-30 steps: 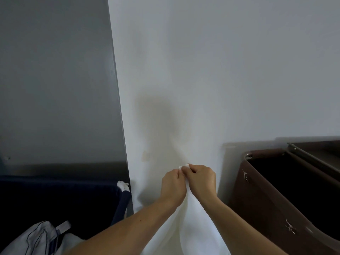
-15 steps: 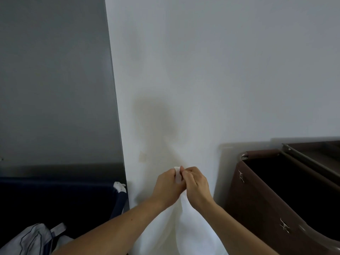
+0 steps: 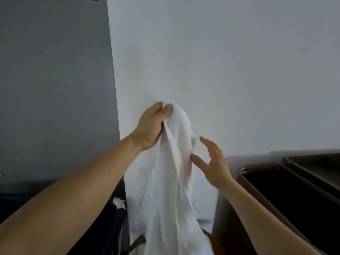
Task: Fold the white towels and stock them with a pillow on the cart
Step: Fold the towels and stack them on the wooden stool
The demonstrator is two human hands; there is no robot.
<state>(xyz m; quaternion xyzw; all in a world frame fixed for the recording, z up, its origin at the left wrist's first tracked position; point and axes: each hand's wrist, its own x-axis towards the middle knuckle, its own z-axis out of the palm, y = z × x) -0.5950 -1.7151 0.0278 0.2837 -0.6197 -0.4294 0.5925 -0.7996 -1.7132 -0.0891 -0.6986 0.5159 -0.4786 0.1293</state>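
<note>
A white towel (image 3: pixel 173 181) hangs in long folds in front of the white wall. My left hand (image 3: pixel 153 124) pinches its top edge and holds it up high. My right hand (image 3: pixel 211 161) is lower, to the right of the cloth, fingers spread; its thumb touches the towel's side edge. The towel's lower end drops out of view at the bottom. No pillow is in view.
A dark brown cart bin (image 3: pixel 287 196) with a metal-cornered rim stands at the right. A dark blue fabric bin (image 3: pixel 114 223) with a white tie is at the lower left. A grey panel (image 3: pixel 55 89) covers the left wall.
Both hands pinched the towel's top together low down; now my left hand has lifted it much higher, and my right hand has let go and slid down its side.
</note>
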